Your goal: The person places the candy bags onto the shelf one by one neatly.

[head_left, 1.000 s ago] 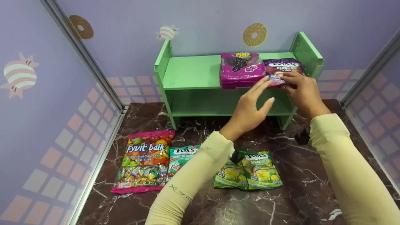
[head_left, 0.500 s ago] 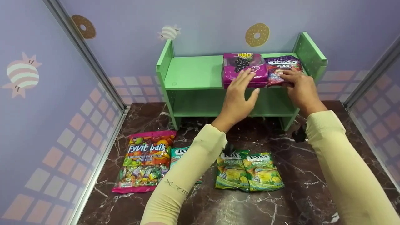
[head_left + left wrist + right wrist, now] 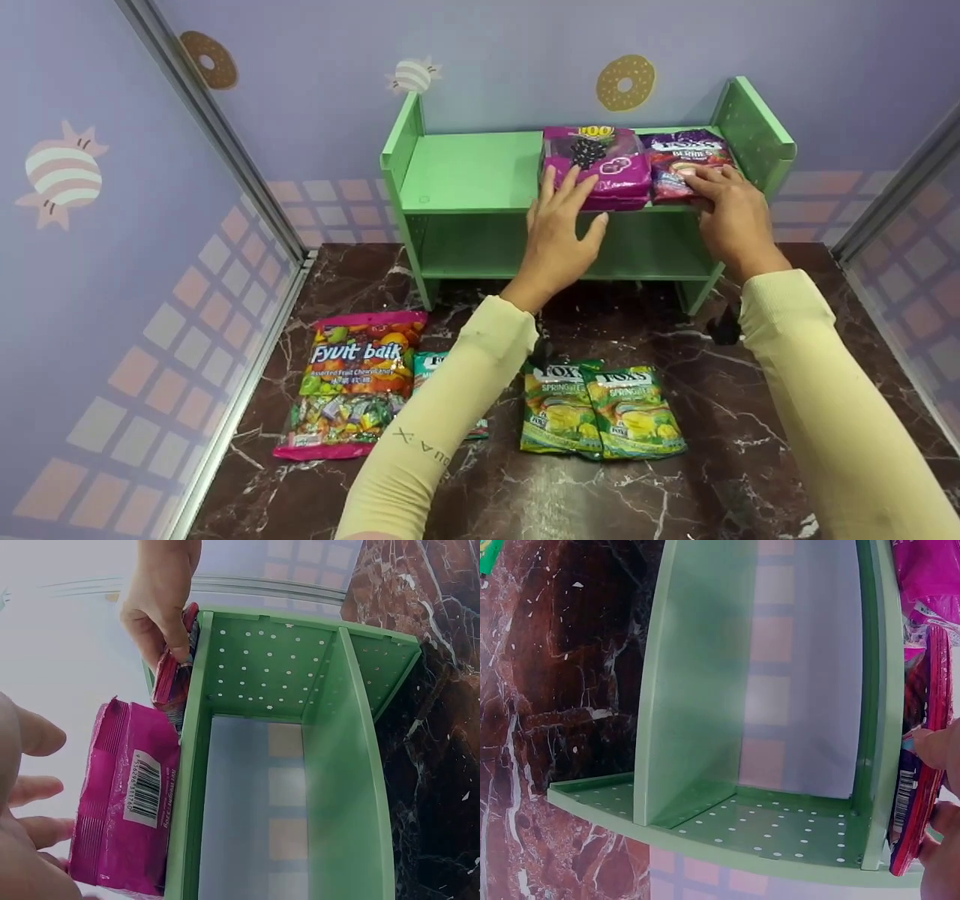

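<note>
A green two-tier shelf (image 3: 472, 172) stands against the back wall. On its top board lies a magenta candy pack (image 3: 630, 184) with a grape picture; a purple-red Fox's Berries candy bag (image 3: 679, 184) lies to its right, near the end panel. My left hand (image 3: 559, 240) has its fingers spread, fingertips over the front left part of the magenta pack. In the left wrist view the pack's barcode side (image 3: 146, 795) faces those fingers. My right hand (image 3: 739, 217) pinches the front edge of the Berries bag, thumb (image 3: 934, 746) at the edge and fingers on top.
On the dark marble surface (image 3: 600, 502) lie a Fyvit baik fruit candy bag (image 3: 356, 375), a teal Fox's bag (image 3: 427, 367) partly behind my left sleeve, and two overlapping Fox's Springtea bags (image 3: 634, 412). Purple patterned walls (image 3: 510, 67) enclose the sides and back.
My left hand has moved left from the Berries bag onto the magenta pack. The Berries bag lies slightly farther back and flatter, with my right hand still at its front edge.
</note>
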Available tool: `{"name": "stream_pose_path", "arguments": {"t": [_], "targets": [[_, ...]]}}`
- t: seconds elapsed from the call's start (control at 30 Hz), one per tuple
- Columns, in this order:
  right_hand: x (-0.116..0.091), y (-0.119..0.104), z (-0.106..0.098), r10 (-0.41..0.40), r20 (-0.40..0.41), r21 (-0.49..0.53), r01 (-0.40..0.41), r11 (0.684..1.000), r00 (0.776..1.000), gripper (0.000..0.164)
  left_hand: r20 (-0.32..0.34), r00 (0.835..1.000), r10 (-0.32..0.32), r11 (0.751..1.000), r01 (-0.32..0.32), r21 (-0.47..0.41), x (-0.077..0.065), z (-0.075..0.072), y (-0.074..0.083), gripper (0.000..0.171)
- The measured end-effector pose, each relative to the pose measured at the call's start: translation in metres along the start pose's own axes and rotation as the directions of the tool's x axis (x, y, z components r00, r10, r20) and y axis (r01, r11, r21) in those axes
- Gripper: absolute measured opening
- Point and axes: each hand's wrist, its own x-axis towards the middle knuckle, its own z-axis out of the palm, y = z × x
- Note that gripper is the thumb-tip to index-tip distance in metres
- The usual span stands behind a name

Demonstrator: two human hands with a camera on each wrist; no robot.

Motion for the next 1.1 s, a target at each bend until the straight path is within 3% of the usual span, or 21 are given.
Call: {"name": "stream_pose_path", "arguments": {"t": [0.2, 0.43, 0.87, 1.1], "targets": [[-0.002, 0.000, 0.000, 0.015, -0.037, -0.034, -0.016, 0.999, 0.999, 0.044, 0.021, 1.000, 0.004, 1.000, -0.003, -0.029, 0.001, 0.000, -0.003, 0.053], [-0.002, 0.000, 0.000, 0.051, -0.020, -0.036, -0.052, 0.998, 0.998, 0.048, 0.033, 0.999, 0.011, 1.000, -0.012, 0.024, 0.003, -0.001, -0.005, 0.052], [-0.006, 0.000, 0.001, 0.005, -0.001, -0.037, -0.005, 0.999, 1.000, 0.046, 0.059, 0.997, 0.041, 0.996, -0.046, 0.077, 0.008, -0.001, -0.011, 0.049], [-0.008, -0.015, 0.008, -0.022, -0.049, 0.062, 0.025, 0.998, 0.999, 0.044, 0.071, 0.997, 0.042, 0.996, -0.047, 0.071, 0.008, -0.002, -0.013, 0.050]]}}
